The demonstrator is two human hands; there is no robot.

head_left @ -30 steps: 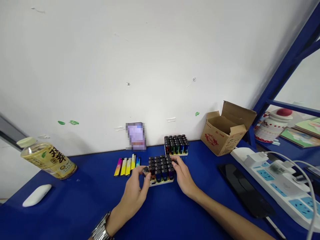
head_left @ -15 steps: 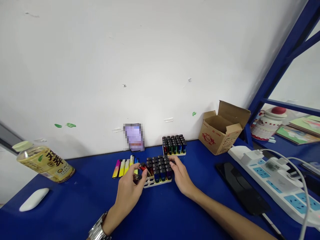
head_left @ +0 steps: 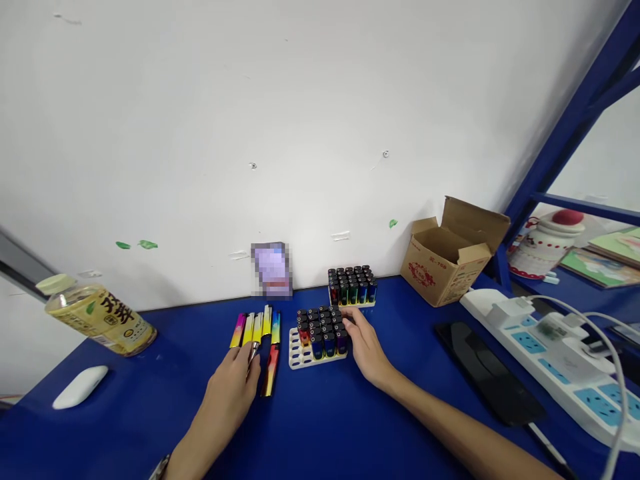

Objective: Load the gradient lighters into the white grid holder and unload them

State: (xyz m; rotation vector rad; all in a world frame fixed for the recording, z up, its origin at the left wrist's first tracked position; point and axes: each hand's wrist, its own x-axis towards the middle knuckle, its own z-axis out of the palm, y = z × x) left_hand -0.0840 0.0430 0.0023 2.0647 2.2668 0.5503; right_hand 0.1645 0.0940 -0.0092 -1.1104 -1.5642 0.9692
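My left hand is closed on a lighter with a shiny metal end, low over the desk by a row of loose bright lighters. A red and yellow lighter lies apart, just right of that hand. My right hand has its fingers curled against the right side of a white lighter rack. Dark-topped lighters stand upright across most of this rack, with bare holes down its left side. Another filled rack stands behind it near the wall.
An open cardboard box stands at the back right. A black phone and a white power strip with cables lie to the right. At left are a tilted drink bottle and a white mouse. A blurred screen leans on the wall.
My left hand has moved left and down from the rack to the loose lighters. The red and yellow lighter now shows on the desk. My right hand stays at the rack; the view shifted slightly.
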